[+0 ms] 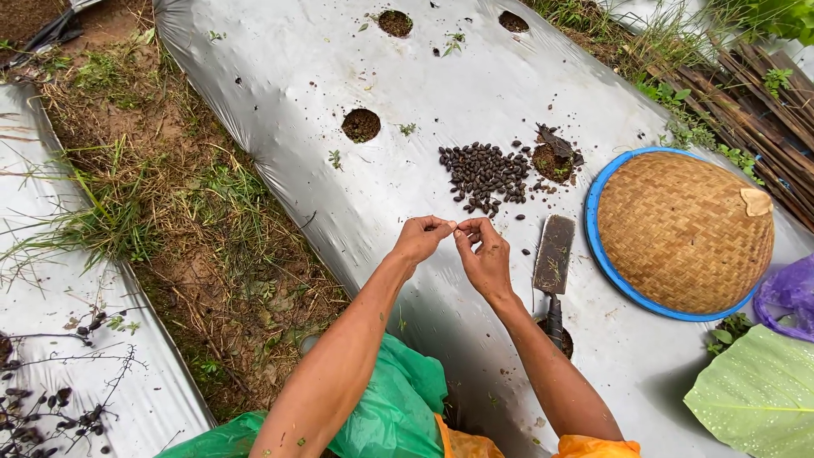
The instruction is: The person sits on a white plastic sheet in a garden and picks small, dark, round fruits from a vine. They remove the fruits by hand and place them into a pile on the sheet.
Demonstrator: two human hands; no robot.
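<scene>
Head view, only one cam. Both hands met in the middle of the frame, over the silver plastic mulch sheet (339, 59) that covered the raised bed. The left hand (421, 238) had its grip narrow, thumb and forefinger pinched at the tips. The right hand (486, 257) was the same, fingers curled in, its tips touching those of the left. Between the tips there was sth very small and dark, prob. one seed, but it was too small to tell for sure. So both hands seemed to hold this one small thing together, above the sheet and just below the seed pile (485, 176).

The step, as I judge it, was handling one seed between the fingertips; it looked like fine work with the nails. A next move would need a steady pinch, bec. the thing was tiny and the sheet sloped down to the sides.

Around: the pile of dark seeds lay on the sheet, near a planting hole (555, 161) with soil in it. Another hole (361, 125) was to the left, well apart, and two more at the top edge. A trowel (554, 263) lay just beside the right wrist, blade up. A woven cone hat (682, 229) lay at the right, with a purple bag (788, 293) and a big green leaf (759, 394) below it. Nothing stood between hands and pile; the trowel was the closest obstacle.
</scene>
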